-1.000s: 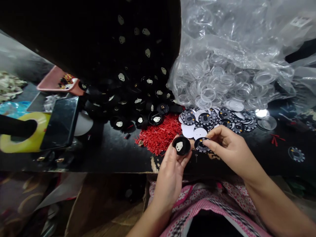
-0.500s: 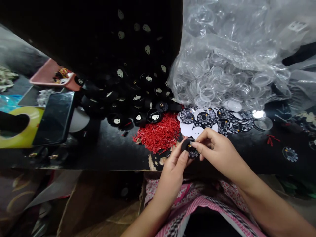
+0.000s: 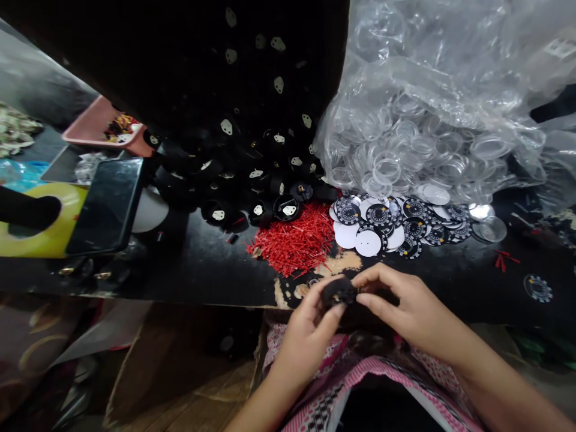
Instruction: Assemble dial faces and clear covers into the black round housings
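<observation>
A small black round housing (image 3: 338, 290) is gripped between the thumb and fingers of my left hand (image 3: 310, 324), just in front of the table's near edge. My right hand (image 3: 402, 303) meets its right side, with thumb and forefinger bent onto the rim. The housing is turned so that its dark back or side shows, and whatever sits on its far face is hidden. Beyond my hands lie a heap of red pointers (image 3: 294, 243) and a pile of black-and-white printed dials (image 3: 378, 214), several with their white backs up.
A plastic bag of clear round covers (image 3: 418, 153) lies behind the dials. Black housings (image 3: 218, 213) spill from a large dark container. Left are a phone (image 3: 105, 207), yellow tape roll (image 3: 42, 219) and pink tray (image 3: 96, 123). One loose dial (image 3: 539, 288) lies far right.
Both hands have come slightly down towards me. The housing has turned, so its printed dial face no longer shows. My right fingers have shifted from the face to the right rim.
</observation>
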Demonstrator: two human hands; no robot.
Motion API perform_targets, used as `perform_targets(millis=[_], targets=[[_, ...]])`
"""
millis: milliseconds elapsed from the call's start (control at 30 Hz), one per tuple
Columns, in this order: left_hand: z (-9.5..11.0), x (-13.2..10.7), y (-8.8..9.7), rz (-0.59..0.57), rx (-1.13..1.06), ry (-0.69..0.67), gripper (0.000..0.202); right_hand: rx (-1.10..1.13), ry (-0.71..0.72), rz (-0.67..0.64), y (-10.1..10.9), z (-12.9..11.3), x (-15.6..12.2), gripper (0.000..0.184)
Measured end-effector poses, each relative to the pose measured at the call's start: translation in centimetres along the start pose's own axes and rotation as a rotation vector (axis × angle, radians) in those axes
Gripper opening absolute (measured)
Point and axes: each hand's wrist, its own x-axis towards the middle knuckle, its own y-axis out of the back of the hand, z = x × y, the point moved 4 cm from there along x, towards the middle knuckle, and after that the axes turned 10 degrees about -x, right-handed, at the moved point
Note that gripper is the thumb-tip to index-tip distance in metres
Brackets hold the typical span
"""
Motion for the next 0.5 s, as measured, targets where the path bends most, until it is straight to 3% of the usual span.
perform_targets(millis=[100,167,333,500], targets=[[0.6,-0.5,2.5,0.215,-0.131,-0.066,0.031,-0.273,0.143,0.001,-0.4,-0.8,1.4,0.026],[1.1,-0.7,3.4,0.283,-0.227,-0.116,0.030,-0.479,0.157,0.017,-1.1,-1.3,2.8,0.019],[1.6,-0.5,3.6,0.253,-0.283,-0.124,0.026,-0.797,0.093,0.038,-3.2,-2.9,5.8,0.015],[1.3,-0.4,3.2,0.219,-0.354,-0.087,0.018,-0.809,0.113,0.030,-3.7,-3.3,6.6,0.014]])
